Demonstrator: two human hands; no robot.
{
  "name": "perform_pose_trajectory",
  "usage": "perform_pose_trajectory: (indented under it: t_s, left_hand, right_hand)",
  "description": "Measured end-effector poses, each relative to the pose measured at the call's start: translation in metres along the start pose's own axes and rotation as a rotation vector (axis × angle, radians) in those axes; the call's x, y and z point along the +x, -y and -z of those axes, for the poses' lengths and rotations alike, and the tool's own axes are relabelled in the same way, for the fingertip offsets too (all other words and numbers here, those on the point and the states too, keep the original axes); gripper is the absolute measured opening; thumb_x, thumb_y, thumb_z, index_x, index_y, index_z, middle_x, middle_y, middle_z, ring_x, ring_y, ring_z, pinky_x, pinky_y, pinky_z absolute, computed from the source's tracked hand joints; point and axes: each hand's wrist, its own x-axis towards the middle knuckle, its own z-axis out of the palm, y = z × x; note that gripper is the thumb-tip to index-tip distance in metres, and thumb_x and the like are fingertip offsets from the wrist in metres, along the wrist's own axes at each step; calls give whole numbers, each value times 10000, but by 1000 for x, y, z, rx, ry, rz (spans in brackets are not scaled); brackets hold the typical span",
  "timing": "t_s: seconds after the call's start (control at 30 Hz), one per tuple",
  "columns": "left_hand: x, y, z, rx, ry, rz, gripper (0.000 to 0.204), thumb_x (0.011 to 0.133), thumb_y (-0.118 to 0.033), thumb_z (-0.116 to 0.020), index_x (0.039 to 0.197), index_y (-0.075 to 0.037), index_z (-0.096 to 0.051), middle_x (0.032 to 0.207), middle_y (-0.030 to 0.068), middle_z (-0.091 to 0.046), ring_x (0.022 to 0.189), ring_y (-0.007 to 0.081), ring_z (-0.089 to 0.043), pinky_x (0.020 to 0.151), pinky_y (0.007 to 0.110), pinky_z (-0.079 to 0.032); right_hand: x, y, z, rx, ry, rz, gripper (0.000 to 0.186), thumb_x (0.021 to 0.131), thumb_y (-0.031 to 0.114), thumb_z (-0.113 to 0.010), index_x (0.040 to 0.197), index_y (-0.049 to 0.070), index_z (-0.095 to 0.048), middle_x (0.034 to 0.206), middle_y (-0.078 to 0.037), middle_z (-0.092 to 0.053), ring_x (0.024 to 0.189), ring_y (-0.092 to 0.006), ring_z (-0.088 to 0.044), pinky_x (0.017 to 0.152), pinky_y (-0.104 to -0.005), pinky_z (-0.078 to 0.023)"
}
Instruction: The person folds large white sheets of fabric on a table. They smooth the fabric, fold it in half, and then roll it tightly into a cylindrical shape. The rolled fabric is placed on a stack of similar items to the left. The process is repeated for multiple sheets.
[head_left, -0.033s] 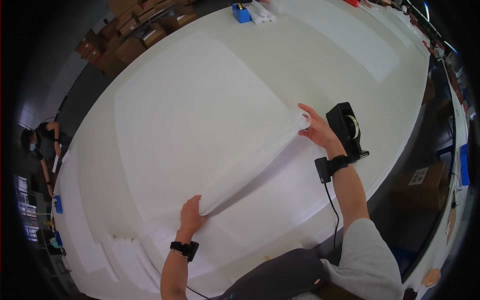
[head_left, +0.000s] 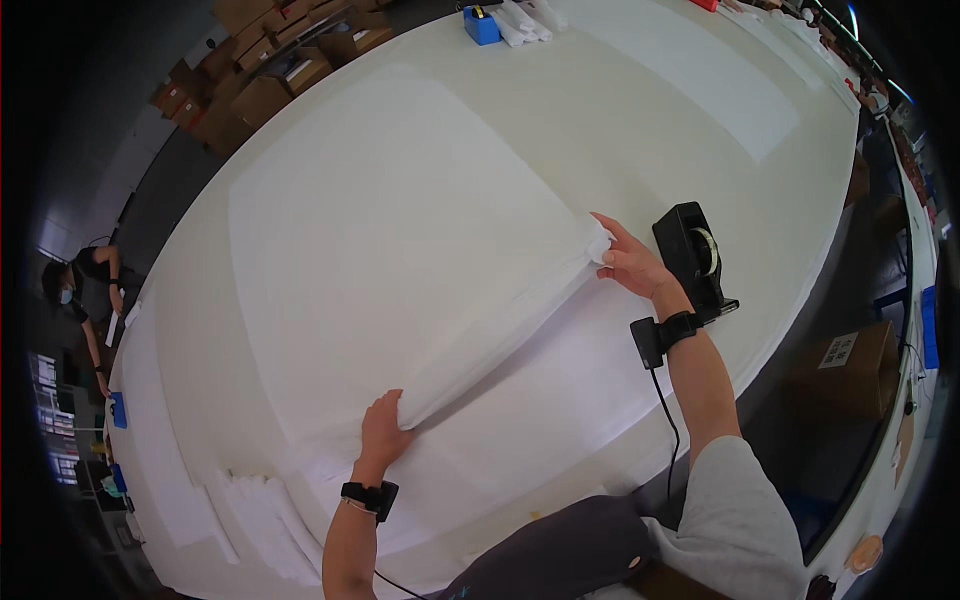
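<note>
A thin white sheet (head_left: 390, 220) lies flat on the pale table, its near edge rolled or folded into a loose white strip (head_left: 510, 335). Whether it is paper, film or cloth I cannot tell. At the strip's left end my left hand (head_left: 385, 430) is closed around it, a black band on the wrist. My right hand (head_left: 630, 260) pinches the other end between thumb and fingers. Just right of that hand stands a black tape dispenser (head_left: 685, 245) with a pale roll in it. A shadow shows under the strip, on the white layer nearer to me.
Narrow white rolls (head_left: 265, 520) lie at the lower left. A blue tape dispenser (head_left: 481, 27) stands at the far edge beside more white rolls (head_left: 522, 22). Another person (head_left: 95, 270) works at the left edge. Cardboard boxes (head_left: 270, 95) are stacked beyond; one box (head_left: 850, 375) sits at right.
My right hand has shifted slightly, its fingers now curled further over the end of the strip. The left hand looks the same.
</note>
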Motion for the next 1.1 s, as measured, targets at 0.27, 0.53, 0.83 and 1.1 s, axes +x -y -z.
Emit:
perform_pose_trajectory:
  t_s: [0.27, 0.53, 0.83, 1.1]
  left_hand:
    - [12, 6, -6, -114, 53, 62, 545, 673, -68, -712, 1178, -54, -509, 994, 170, -619, 958, 369, -567, 829, 432, -459]
    - [6, 14, -9, -97, 10, -1, 542, 656, -76, -736, 1157, -56, -530, 954, 159, -610, 916, 347, -564, 804, 427, -451]
    - [-11, 24, -4, -63, -92, -20, 536, 625, -21, -732, 1123, -50, -536, 1002, 151, -599, 951, 355, -548, 823, 416, -436]
    - [-42, 38, -8, 203, -299, -174, 517, 527, 45, -718, 1006, -78, -566, 863, 69, -532, 858, 272, -512, 741, 364, -363]
  right_hand:
    - [0, -9, 37, -152, -253, -14, 271, 807, 179, -719, 1027, 72, -602, 759, 9, -589, 654, -70, -501, 578, -250, -398]
    - [-4, -14, 49, -299, -253, -52, 228, 839, 189, -686, 997, 36, -626, 733, 16, -589, 630, -56, -485, 557, -220, -365]
    - [-30, -13, 31, -1008, 199, -89, 354, 731, 153, -731, 1049, 29, -635, 929, -80, -663, 922, -205, -592, 847, -325, -438]
    - [-42, 47, -13, -402, 141, -104, 362, 836, 195, -629, 1170, 64, -578, 869, -13, -629, 807, -91, -541, 786, -235, -428]
